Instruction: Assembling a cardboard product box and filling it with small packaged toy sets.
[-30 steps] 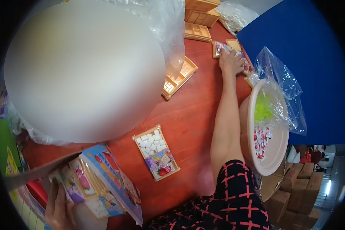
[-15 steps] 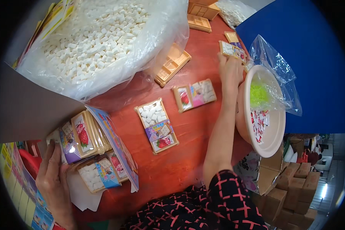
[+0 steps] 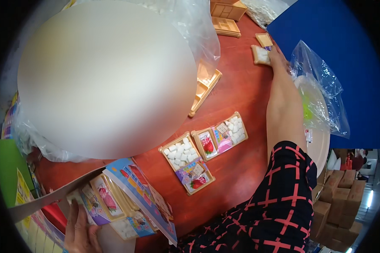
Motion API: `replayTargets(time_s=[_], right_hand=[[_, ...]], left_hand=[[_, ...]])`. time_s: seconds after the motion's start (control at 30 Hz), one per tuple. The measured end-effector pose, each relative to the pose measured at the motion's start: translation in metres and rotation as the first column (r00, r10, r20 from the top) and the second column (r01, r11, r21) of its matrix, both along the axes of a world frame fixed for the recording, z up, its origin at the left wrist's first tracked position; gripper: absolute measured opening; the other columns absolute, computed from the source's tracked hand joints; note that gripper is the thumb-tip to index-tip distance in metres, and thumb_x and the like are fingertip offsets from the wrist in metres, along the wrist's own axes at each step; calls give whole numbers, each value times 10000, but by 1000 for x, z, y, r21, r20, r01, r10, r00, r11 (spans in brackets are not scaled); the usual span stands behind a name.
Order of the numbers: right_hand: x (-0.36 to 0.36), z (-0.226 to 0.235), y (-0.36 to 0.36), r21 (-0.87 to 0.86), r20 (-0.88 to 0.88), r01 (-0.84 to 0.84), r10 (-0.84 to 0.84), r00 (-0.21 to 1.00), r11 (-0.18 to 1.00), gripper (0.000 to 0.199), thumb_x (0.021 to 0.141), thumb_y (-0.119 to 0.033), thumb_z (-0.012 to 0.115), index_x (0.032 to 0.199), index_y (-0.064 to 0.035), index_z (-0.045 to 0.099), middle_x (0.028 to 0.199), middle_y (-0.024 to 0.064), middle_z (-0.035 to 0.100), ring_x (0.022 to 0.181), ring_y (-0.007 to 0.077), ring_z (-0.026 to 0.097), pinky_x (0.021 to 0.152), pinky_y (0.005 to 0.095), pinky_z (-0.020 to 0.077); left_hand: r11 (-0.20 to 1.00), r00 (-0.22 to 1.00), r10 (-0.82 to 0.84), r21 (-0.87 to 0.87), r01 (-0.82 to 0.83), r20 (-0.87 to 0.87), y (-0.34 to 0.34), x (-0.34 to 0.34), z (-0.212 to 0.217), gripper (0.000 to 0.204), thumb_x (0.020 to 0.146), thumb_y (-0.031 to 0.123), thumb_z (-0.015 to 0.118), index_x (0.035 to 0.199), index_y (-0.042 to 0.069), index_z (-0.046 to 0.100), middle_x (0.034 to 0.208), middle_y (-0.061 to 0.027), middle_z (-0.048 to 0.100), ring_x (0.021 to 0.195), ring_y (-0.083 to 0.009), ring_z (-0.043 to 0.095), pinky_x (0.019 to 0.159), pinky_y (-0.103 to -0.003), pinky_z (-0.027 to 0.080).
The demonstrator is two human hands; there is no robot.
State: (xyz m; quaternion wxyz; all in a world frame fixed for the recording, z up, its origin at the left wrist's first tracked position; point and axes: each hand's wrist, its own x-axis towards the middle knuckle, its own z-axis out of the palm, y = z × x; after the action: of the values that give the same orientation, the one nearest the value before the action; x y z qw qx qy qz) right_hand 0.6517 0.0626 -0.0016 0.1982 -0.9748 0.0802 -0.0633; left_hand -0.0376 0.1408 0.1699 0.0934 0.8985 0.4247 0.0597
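Note:
At the far right of the table, my right hand [image 3: 279, 61] is closed on a peach-coloured plastic tray [image 3: 261, 55] of white marshmallow-like pieces; the fingers are partly hidden. Beside it lies another tray [image 3: 264, 39]. My left hand [image 3: 81, 232], at the lower left, rests stretched fingers against the packed trays [image 3: 107, 197] inside an open printed carton [image 3: 145, 189]. Mid-table, two filled trays nearly touch: one with a purple sleeve [image 3: 187, 163], one with a pink sleeve [image 3: 221, 135]. Each shows white pieces and a strawberry-printed packet.
A blurred pale oval hides most of a large clear bag [image 3: 194, 25] at the upper left. Empty trays [image 3: 204, 90] lie beside it, more [image 3: 226, 26] at the back. A pale basin [image 3: 323, 139] with a clear bag [image 3: 318, 80] stands right, by a blue panel [image 3: 346, 63]. Brown cartons [image 3: 342, 198] are stacked beyond.
The view has shifted, so the table things sit differently. The two mid-table trays are closer together. My right hand stays at the far tray and my left at the carton. A pale oval now covers the bag.

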Motion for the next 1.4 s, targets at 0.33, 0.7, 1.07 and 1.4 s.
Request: replayTargets(time_s=[0.33, 0.7, 1.07, 1.4], right_hand=[[-125, -12, 52, -16, 85, 42, -40, 996, 999, 793, 768, -640, 424, 1308, -60, 404, 1351, 247, 329, 1293, 431, 193, 1030, 601, 87], [-266, 10, 4, -228, 1, -467, 480, 877, 854, 651, 827, -536, 361, 1133, -6, 583, 1306, 217, 394, 1234, 384, 326, 953, 624, 233], [-322, 46, -49, -101, 262, -703, 701, 664, 704, 357, 798, -308, 577, 972, 1, 609, 1120, 211, 526, 1016, 389, 504, 823, 448, 435], [-255, 37, -3, -143, -179, -859, 841, 511, 491, 548, 853, -499, 463, 1066, -18, 618, 1053, 172, 612, 1062, 299, 543, 913, 494, 378]], left_hand=[[999, 997, -53, 14, 52, 61, 5, -25, -19, 344, 784, 143, 635, 1095, 5, 584, 1108, -213, 581, 992, -382, 575, 811, -385, 474], [987, 989, -89, 146, 72, 114, 2, -17, -18, 330, 705, 55, 671, 1028, 18, 613, 967, -163, 622, 830, -333, 604, 695, -369, 481], [939, 968, -147, 337, 72, 203, -19, -25, -6, 440, 716, 23, 657, 1145, 32, 561, 1189, -164, 547, 1021, -330, 559, 814, -362, 464], [917, 842, -361, -14, 400, 400, -162, 70, -56, 579, 670, 108, 715, 1201, 17, 503, 1258, -209, 460, 1162, -356, 461, 930, -401, 413]])
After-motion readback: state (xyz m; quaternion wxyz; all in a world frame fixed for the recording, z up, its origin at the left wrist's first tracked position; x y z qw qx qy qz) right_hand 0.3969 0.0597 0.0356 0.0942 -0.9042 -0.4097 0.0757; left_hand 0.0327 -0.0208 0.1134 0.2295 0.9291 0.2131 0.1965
